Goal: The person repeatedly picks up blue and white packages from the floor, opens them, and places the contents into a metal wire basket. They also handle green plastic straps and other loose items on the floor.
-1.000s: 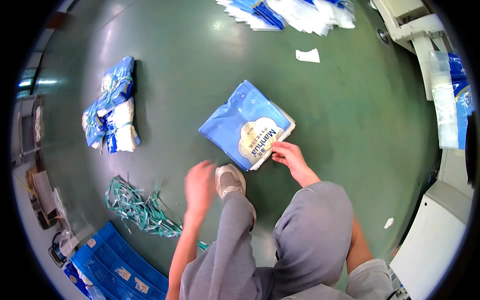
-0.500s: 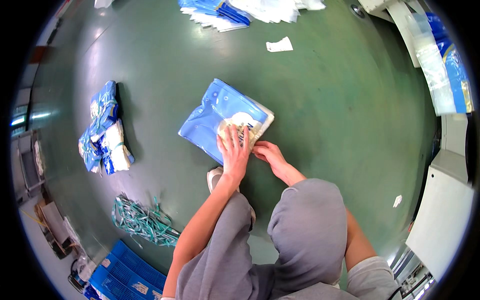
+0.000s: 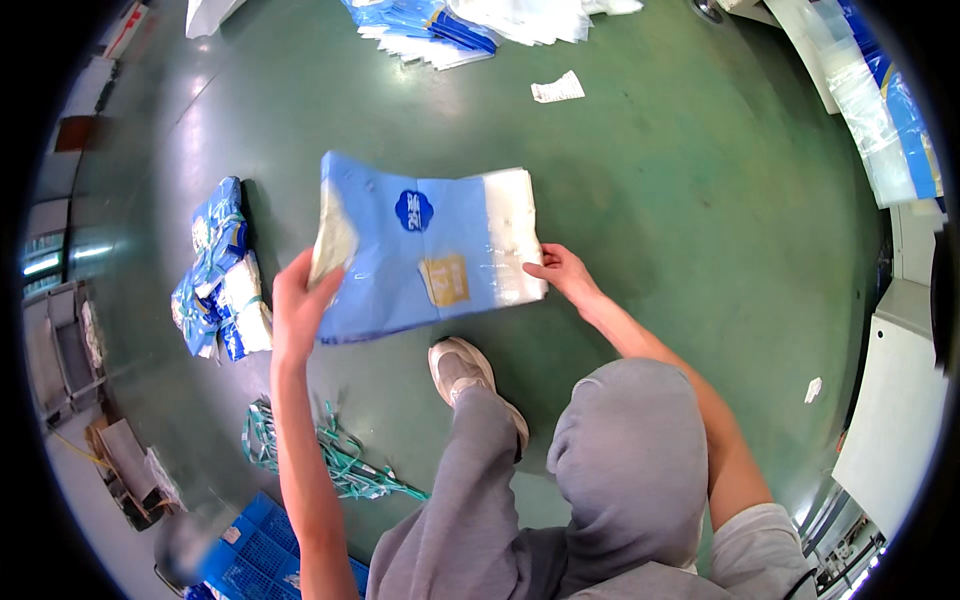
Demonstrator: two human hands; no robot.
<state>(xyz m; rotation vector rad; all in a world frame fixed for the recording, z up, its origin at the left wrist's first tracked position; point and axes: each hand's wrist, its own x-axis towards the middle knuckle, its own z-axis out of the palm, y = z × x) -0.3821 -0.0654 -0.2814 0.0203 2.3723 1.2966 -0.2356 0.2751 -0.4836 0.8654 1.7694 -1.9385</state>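
Between my hands is a flat stack of plastic packaging bags (image 3: 385, 270), blue with a whitish band on the right, a dark blue emblem and a gold patch. My left hand (image 3: 302, 303) grips its left edge, thumb on top and fingers beneath. At the right edge my right hand (image 3: 560, 273) pinches the pale end between thumb and fingers. The stack looks opened out and held above the green floor. Left of it lie several tied bundles of blue and white bags (image 3: 225, 270), close to my left wrist.
A tangle of green straps (image 3: 350, 460) lies by my left forearm, near a blue plastic crate (image 3: 255, 550). More bags (image 3: 430, 30) are heaped at the far side, with a paper scrap (image 3: 558, 88) before them. A white machine housing (image 3: 890, 420) stands at right.
The stack was folded on the floor under my left hand, with my right at its corner. Now it is unfolded and lifted, and my left hand has moved left to its other edge.
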